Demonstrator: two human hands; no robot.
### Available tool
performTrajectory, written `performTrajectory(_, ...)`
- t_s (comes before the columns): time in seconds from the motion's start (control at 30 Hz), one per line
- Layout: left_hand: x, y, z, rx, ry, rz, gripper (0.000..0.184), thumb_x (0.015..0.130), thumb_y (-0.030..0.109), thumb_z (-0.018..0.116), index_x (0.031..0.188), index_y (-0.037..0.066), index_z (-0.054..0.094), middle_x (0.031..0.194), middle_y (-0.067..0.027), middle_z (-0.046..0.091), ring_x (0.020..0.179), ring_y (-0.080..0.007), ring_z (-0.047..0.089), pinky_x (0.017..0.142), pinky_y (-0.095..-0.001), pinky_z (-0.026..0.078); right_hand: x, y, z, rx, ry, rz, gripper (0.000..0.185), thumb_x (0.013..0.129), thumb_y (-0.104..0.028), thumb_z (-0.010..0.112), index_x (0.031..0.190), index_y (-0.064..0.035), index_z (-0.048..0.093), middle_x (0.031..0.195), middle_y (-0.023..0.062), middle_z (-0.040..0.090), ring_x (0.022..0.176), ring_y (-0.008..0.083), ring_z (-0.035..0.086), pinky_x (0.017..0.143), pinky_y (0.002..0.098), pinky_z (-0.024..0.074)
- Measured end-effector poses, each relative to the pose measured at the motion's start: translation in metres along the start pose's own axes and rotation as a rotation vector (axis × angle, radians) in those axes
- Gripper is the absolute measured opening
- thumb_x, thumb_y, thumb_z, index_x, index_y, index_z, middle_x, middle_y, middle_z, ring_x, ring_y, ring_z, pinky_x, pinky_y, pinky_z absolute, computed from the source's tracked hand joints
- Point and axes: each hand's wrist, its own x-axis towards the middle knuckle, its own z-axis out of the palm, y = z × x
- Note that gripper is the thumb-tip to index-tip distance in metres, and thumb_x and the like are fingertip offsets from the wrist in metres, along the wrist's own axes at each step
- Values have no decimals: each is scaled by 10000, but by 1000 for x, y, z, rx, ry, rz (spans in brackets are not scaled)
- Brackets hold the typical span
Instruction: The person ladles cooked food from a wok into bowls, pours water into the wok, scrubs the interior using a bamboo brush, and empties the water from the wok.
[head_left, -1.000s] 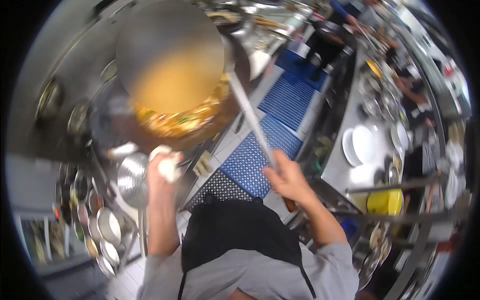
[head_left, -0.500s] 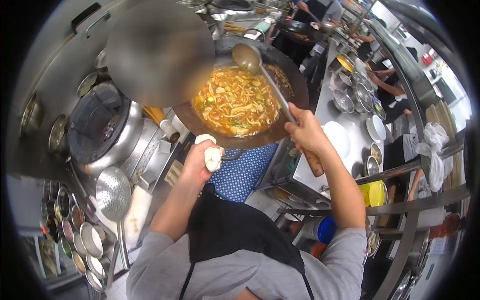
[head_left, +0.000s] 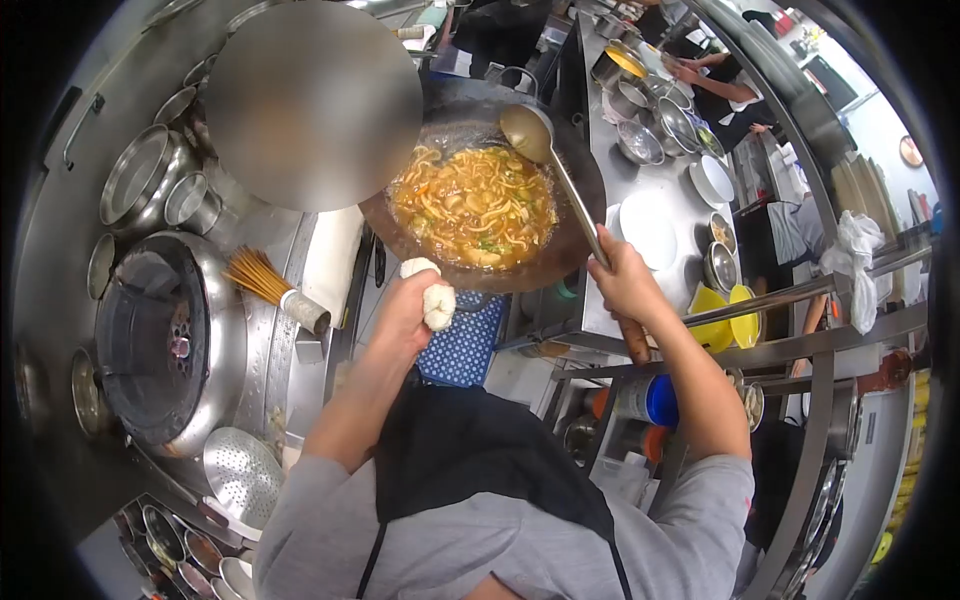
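My left hand point(head_left: 408, 305) is closed round a bunched white cloth point(head_left: 438, 306) at the near edge of a large dark wok point(head_left: 578, 190). Noodles in brown sauce with bits of vegetable point(head_left: 475, 205) lie in the wok. My right hand point(head_left: 622, 280) grips the handle of a long ladle point(head_left: 527, 134), its wooden end sticking out below the fist. The ladle's bowl is over the far right part of the wok, above the noodles. A blurred grey disc covers the wok's upper left side.
At the left is an empty stove ring point(head_left: 150, 345), with a bamboo brush point(head_left: 280, 290) and a perforated skimmer point(head_left: 242, 478) near it. White plates point(head_left: 648, 230) and metal bowls point(head_left: 640, 143) stand on the right counter point(head_left: 600, 180). Metal shelving point(head_left: 820, 430) runs close by my right arm. Co-workers are beyond.
The wok, held with the cloth, has swung away from the stove towards the right counter as my view turned. The ladle has moved along with it, staying over the wok.
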Motion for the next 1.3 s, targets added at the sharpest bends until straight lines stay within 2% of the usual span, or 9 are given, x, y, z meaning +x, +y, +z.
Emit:
performTrajectory(0.13, 11, 7, 18, 109, 72, 58, 74, 775, -15, 579, 846, 2, 586, 737, -76, 591, 583, -186, 611, 492, -322, 496, -30, -25, 38, 944, -326, 310, 370, 965, -79, 563, 1335, -73, 553, 628, 4, 521, 372, 94, 484, 309, 254, 417)
performTrajectory(0.27, 28, 7, -2, 174, 104, 35, 108, 775, -21, 592, 883, -30, 595, 754, -85, 608, 579, -180, 618, 481, -335, 503, -44, -51, 89, 1754, -672, 565, 347, 1020, -216, 520, 1341, -97, 463, 681, -14, 478, 430, 76, 441, 345, 239, 387)
performTrajectory(0.37, 26, 17, -18, 142, 127, -30, 69, 777, -11, 591, 845, 1, 585, 713, -67, 584, 559, -170, 602, 465, -325, 486, -44, -57, 111, 2233, -943, 535, 325, 1048, -265, 459, 1331, -108, 478, 706, -18, 453, 444, 64, 426, 354, 236, 391)
performTrajectory(0.6, 16, 40, -23, 102, -33, -120, 126, 755, 13, 584, 875, 27, 549, 715, -98, 585, 586, -251, 633, 507, -346, 515, -74, -69, 61, 2184, -754, 433, 304, 1051, -244, 444, 1309, -95, 503, 725, -9, 473, 471, 69, 449, 365, 250, 411)
performTrajectory(0.73, 32, 34, -2, 92, -113, -150, 127, 749, 23, 575, 863, 61, 535, 698, -89, 590, 601, -247, 644, 542, -336, 533, -93, -60, 16, 2154, -523, 392, 135, 1038, -203, 476, 1138, -114, 489, 744, 4, 491, 476, 81, 456, 366, 254, 411)
performTrajectory(0.8, 41, 27, 18, 44, -194, -147, 80, 774, 45, 570, 845, 71, 543, 692, -101, 621, 583, -226, 646, 437, -342, 503, -98, -50, -3, 2118, -443, 382, 69, 1028, -199, 498, 1063, -163, 452, 746, 6, 491, 475, 90, 451, 362, 252, 396)
performTrajectory(0.93, 74, -1, 49, 27, -247, -144, 51, 794, 61, 568, 844, 61, 566, 693, -107, 632, 562, -216, 628, 422, -330, 489, -109, -13, -40, 2147, -279, 280, 116, 1022, -188, 497, 1127, -137, 488, 721, 8, 495, 457, 85, 479, 337, 249, 405)
performTrajectory(1.03, 101, -20, 72, -1, -270, -78, 122, 763, 5, 592, 881, 22, 565, 720, -100, 615, 592, -218, 634, 528, -322, 518, -119, 6, -67, 2106, -138, 249, 226, 1039, -172, 442, 1227, -65, 508, 722, 16, 501, 459, 97, 509, 343, 257, 442)
performTrajectory(1.3, 181, -54, 136, 60, -263, 69, 130, 728, -1, 596, 854, 25, 572, 721, -87, 608, 599, -201, 631, 536, -309, 518, -134, 111, -71, 1929, 159, 223, 294, 1003, -139, 518, 1295, -106, 510, 682, 31, 514, 414, 107, 482, 312, 270, 424)
